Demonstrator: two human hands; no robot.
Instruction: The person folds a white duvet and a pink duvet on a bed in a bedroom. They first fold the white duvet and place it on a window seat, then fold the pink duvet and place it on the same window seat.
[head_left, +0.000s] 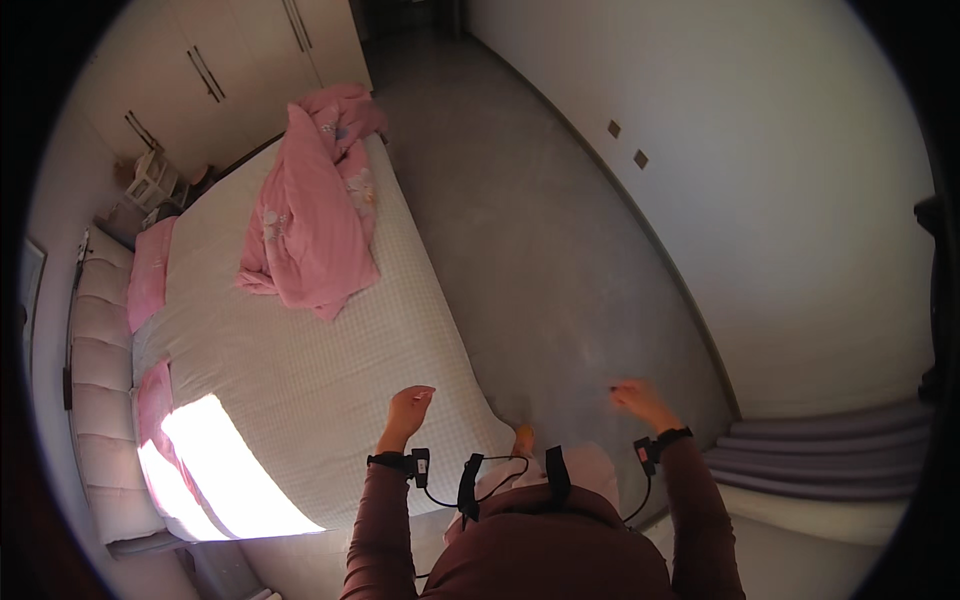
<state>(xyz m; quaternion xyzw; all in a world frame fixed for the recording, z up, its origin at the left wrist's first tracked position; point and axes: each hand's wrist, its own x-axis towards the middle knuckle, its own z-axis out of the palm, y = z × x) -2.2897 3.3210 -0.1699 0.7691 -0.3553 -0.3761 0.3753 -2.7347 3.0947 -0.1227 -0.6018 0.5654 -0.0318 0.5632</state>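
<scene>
My left hand (409, 411) hovers over the near side of a bed (300, 375), its fingers loosely curled with nothing seen in them. Out over the grey floor (540, 247) is my right hand (642, 402), blurred, with no object visible in it. A rumpled pink quilt (315, 202) with flower motifs is heaped on the far part of the mattress, well away from both hands. The mattress has a pale checked cover. Two pink pillows, one far (151, 262) and one near (156, 405), lie by the padded headboard (103, 367).
White wardrobes (240, 52) stand beyond the bed, near a small white rack (154, 184). A white wall (750, 187) runs along the right, with a grey curtain (825, 454) at its near end. One slippered foot (523, 439) shows beside the bed corner.
</scene>
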